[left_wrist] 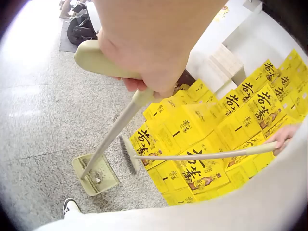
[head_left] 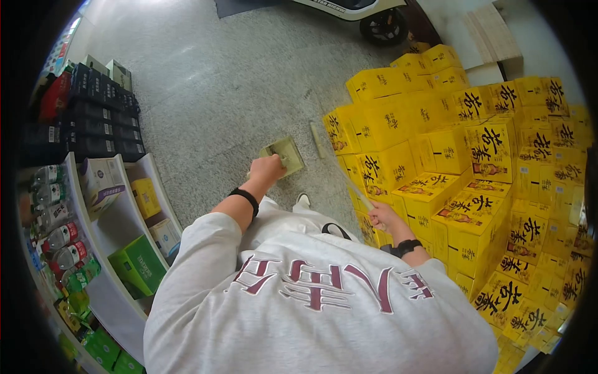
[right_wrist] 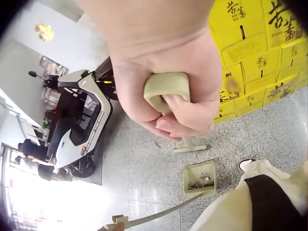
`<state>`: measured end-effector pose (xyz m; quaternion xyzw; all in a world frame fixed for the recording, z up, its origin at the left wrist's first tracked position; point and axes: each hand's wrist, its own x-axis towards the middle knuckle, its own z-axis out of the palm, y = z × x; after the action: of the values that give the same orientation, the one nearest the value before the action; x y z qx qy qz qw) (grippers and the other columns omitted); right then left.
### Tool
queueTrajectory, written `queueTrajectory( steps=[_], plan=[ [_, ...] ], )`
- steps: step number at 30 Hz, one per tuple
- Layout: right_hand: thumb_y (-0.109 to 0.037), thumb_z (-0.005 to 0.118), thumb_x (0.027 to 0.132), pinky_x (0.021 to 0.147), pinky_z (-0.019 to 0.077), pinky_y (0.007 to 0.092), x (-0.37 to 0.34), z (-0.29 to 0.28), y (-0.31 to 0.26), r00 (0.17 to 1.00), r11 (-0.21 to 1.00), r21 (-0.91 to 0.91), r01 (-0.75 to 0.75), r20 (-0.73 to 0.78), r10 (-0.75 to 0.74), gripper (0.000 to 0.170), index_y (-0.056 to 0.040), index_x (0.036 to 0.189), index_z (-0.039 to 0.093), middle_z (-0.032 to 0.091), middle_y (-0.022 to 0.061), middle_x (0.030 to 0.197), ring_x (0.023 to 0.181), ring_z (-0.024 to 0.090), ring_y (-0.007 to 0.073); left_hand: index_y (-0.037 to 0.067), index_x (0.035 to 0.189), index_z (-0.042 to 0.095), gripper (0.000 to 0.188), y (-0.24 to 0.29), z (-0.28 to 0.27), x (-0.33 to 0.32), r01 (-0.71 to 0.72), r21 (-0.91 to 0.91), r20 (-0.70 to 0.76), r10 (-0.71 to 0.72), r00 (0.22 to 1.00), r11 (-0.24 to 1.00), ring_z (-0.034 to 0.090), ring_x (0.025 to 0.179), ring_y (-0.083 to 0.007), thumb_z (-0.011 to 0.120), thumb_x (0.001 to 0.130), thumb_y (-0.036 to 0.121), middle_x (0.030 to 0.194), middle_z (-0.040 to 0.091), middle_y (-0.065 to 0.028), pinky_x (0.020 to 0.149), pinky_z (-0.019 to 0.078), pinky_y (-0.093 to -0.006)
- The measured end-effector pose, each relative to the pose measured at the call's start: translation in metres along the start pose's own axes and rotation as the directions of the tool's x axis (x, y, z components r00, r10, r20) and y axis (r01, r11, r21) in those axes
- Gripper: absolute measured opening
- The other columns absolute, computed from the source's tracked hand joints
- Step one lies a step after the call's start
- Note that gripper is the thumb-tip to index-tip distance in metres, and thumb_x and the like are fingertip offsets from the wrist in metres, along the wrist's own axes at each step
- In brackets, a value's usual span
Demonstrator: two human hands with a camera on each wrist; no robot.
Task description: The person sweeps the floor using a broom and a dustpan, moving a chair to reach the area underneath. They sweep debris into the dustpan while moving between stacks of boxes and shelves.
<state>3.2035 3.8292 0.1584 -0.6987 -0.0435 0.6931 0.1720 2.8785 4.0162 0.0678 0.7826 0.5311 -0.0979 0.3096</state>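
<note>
My left hand (head_left: 268, 169) grips the pale green handle of a long-handled dustpan (left_wrist: 95, 175); its pan rests on the floor with some debris in it. In the head view the pan (head_left: 288, 157) shows just beyond that hand. My right hand (head_left: 385, 217) is curled round the handle of a broom, and the looped handle end (right_wrist: 167, 89) shows between its fingers in the right wrist view. The broom head (left_wrist: 129, 155) is on the floor beside the dustpan, apart from it, near the yellow boxes.
Stacked yellow boxes (head_left: 430, 149) fill the right side. White shelves (head_left: 118, 218) with bottles and cartons stand at the left, beside dark boxes (head_left: 103, 118). A scooter (right_wrist: 82, 125) is parked farther off, and people (right_wrist: 36, 163) are near the bright doorway. Speckled floor (head_left: 205, 112) lies between.
</note>
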Motion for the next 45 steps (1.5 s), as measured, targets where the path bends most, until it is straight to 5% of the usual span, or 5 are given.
queueTrajectory(
  steps=[7,12,14,32,45],
  plan=[
    [-0.005,0.051,0.075,0.035,0.0303,0.0258,0.092,0.020,0.018,0.998,0.996,-0.076,0.054,-0.030,-0.056,0.004,-0.0052,0.076,0.048,0.044,0.0049,0.055,0.041,0.041,0.0142,0.005,0.081,0.063,0.030,0.000,0.004,0.002,-0.005,-0.011,-0.005,0.005,1.000,1.000,0.064,0.070,-0.0277,0.058,0.076,0.034,0.075,0.066,-0.0120,0.063,0.0502,-0.0390],
    [-0.005,0.051,0.079,0.033,0.0270,0.0206,0.073,0.029,-0.008,0.975,0.999,-0.041,0.005,0.221,0.004,0.007,-0.0064,0.084,0.046,0.040,0.0002,0.056,0.041,0.039,0.0075,0.005,0.082,0.063,0.030,-0.009,-0.002,-0.006,-0.022,0.003,0.002,0.022,1.000,1.000,0.064,0.072,-0.0278,0.059,0.076,0.034,0.076,0.066,-0.0120,0.064,0.0501,-0.0390],
    [-0.003,0.047,0.083,0.033,0.0248,0.0159,0.069,-0.011,-0.010,0.858,0.880,0.321,-0.352,0.487,0.166,0.015,-0.0070,0.097,0.046,0.035,-0.0029,0.057,0.041,0.034,0.0030,0.006,0.084,0.063,0.032,-0.012,-0.001,-0.013,-0.001,-0.013,0.004,0.001,1.000,1.000,0.064,0.074,-0.0278,0.059,0.076,0.036,0.078,0.066,-0.0117,0.065,0.0499,-0.0386],
    [-0.002,0.048,0.082,0.034,0.0223,0.0151,-0.028,0.022,-0.074,0.934,0.999,-0.034,-0.037,0.355,0.047,0.062,-0.0116,0.138,0.024,0.038,-0.0004,0.064,0.043,0.030,0.0023,0.013,0.080,0.060,0.032,-0.192,-0.025,-0.159,0.460,-0.206,-0.294,-0.503,0.812,0.863,0.062,0.073,-0.0311,0.061,0.074,0.044,0.073,0.063,-0.0118,0.062,0.0475,-0.0423],
    [0.000,0.050,0.079,0.035,0.0339,0.0171,0.077,0.200,-0.156,0.988,0.912,-0.400,0.092,0.150,-0.034,0.007,-0.0051,0.082,0.046,0.045,-0.0004,0.062,0.044,0.043,0.0046,0.009,0.077,0.060,0.034,-0.278,-0.070,-0.176,0.372,0.060,-0.271,-0.343,0.899,0.926,0.061,0.073,-0.0317,0.061,0.073,0.043,0.075,0.063,-0.0126,0.062,0.0476,-0.0424]
  ],
)
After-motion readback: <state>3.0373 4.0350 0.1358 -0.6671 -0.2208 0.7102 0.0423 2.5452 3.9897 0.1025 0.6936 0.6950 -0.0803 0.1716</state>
